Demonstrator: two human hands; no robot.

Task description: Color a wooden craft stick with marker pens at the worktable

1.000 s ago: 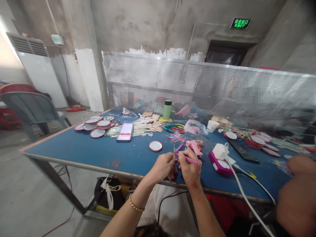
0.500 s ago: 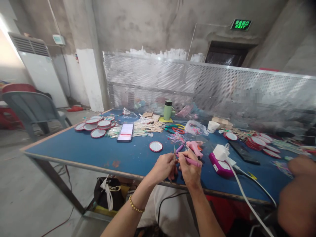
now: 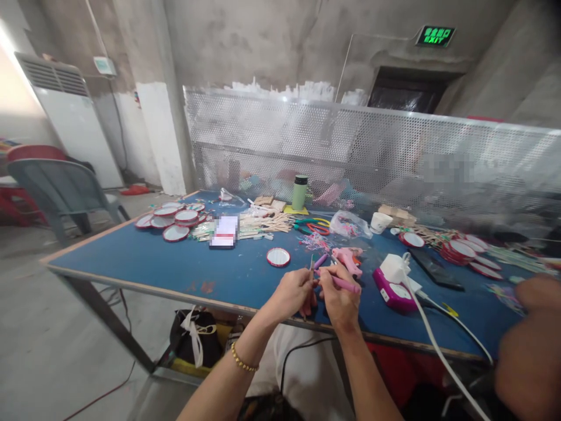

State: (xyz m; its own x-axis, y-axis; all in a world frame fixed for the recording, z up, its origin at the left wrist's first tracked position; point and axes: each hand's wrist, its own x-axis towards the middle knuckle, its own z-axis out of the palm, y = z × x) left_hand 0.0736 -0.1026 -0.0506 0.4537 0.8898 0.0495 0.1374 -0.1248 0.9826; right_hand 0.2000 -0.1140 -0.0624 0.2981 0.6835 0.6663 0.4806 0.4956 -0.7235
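Note:
Near the front edge of the table, my left hand [image 3: 293, 292] is closed on a thin stick [image 3: 312, 264] with a greenish tip that points up. My right hand [image 3: 339, 301] grips a pink pen-like tool [image 3: 345, 284]; its front end meets the stick between my fingers. What the tool's tip touches is too small to make out. Just beyond my hands lie a purple pen-like thing [image 3: 321, 261] and a pink glue gun [image 3: 349, 261]. A round white disc with a red rim [image 3: 278, 257] lies flat, beyond my left hand.
Several red-rimmed discs [image 3: 176, 233] are piled at left, beside a phone [image 3: 224, 231] and wooden sticks [image 3: 278, 222]. Behind stand a green bottle [image 3: 300, 194], pliers [image 3: 318, 227] and a paper cup [image 3: 380, 222]. A purple power strip [image 3: 394, 292] trails white cables at right, near a person's blurred arm [image 3: 526, 351].
The view has shifted slightly. Both hands keep their grips and stay together, with the pink tool still against the stick.

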